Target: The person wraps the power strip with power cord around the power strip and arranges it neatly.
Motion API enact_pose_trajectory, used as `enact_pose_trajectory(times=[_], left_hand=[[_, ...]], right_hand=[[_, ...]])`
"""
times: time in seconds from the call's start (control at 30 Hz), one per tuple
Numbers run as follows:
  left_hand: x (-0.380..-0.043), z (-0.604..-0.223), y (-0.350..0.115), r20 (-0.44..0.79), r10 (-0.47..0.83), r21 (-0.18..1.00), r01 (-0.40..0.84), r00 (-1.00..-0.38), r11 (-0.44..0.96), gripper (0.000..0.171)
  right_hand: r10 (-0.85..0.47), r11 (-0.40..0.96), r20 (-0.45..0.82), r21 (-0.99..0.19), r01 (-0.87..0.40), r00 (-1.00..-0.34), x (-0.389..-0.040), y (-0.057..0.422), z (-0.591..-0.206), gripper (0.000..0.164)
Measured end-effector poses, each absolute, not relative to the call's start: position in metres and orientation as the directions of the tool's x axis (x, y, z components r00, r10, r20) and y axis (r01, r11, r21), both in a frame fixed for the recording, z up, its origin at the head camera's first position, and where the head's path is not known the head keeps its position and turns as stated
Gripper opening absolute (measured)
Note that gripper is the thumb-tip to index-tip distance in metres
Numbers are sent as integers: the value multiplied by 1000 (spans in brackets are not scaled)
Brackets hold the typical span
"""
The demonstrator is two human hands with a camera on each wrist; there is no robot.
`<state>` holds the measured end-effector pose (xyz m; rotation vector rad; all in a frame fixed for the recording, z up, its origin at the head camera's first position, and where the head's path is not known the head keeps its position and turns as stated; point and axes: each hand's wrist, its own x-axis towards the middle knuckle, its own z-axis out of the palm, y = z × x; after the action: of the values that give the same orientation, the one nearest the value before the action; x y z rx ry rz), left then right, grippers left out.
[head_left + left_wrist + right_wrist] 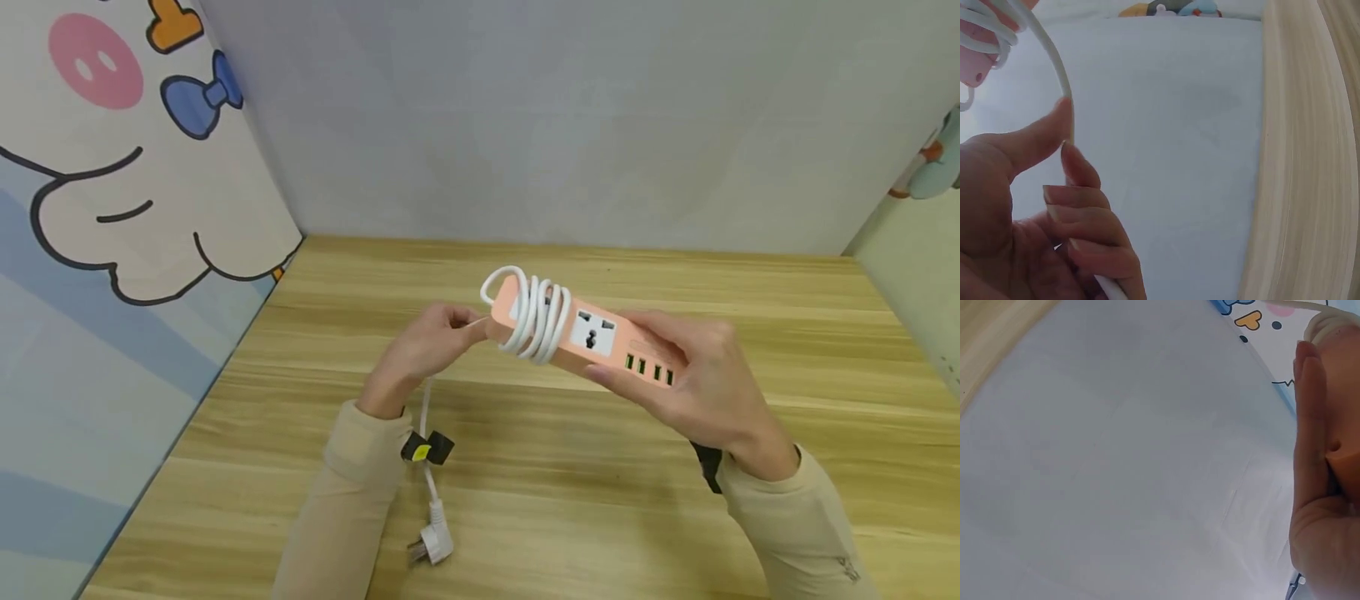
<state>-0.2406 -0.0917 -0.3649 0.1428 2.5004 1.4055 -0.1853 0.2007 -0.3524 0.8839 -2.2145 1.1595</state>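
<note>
A peach-coloured power strip (pixel 624 343) with white sockets and several USB ports is held above the table, tilted, by my right hand (pixel 693 375), which grips its USB end. White cord (pixel 538 321) is wound several times around the strip's far end. My left hand (pixel 427 350) pinches the cord (pixel 1055 59) between thumb and index finger, just left of the strip. The cord also passes through the curled fingers (pixel 1088 222). Below the left hand, the cord's tail hangs down to a white plug (pixel 437 537) with metal prongs.
The wood-grain table (pixel 562 517) lies beneath both hands. A pale grey wall panel (pixel 570 125) stands behind it, and a cartoon-printed panel (pixel 150 200) borders the left. A small black item with a yellow mark (pixel 422 452) sits by the left wrist.
</note>
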Motion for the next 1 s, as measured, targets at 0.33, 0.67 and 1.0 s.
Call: enact_pose_trajectory(times=[0.33,0.67,1.0], left_hand=[[-240,-369,-91,-54,98,878,-1,-994,479,22],[-235,-366,-88,31,191,925,100,-981,367,39],[-228,-359,-89,216,66,846,220,-974,486,53]], right_hand=[[-419,416,628,-510,-753,-656,-172,200,-346,39],[-536,400,558,-493,-773,-633,-173,200,-349,41],[-589,394,478,-535,-748,-652,-170,198,-345,38]])
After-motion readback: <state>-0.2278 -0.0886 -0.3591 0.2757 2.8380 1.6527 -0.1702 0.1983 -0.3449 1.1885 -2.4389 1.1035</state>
